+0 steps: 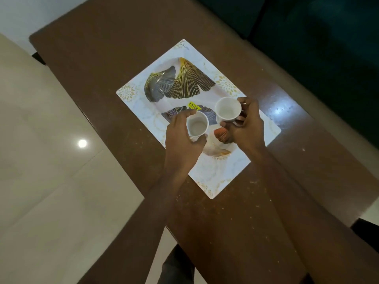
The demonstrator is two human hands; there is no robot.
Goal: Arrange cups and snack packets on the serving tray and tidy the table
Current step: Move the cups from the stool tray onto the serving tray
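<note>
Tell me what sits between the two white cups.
Nothing stands there: the head view shows only bare printed tray between the left cup and the right cup.

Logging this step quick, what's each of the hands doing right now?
Left hand: fingers curled round a white cup, over the serving tray.
Right hand: grips the other white cup, also over the tray.

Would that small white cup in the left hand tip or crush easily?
Probably light: the left hand holds the white cup with a few fingers. It looks empty and tapered, so a nudge might tip it. Material unclear.
</note>
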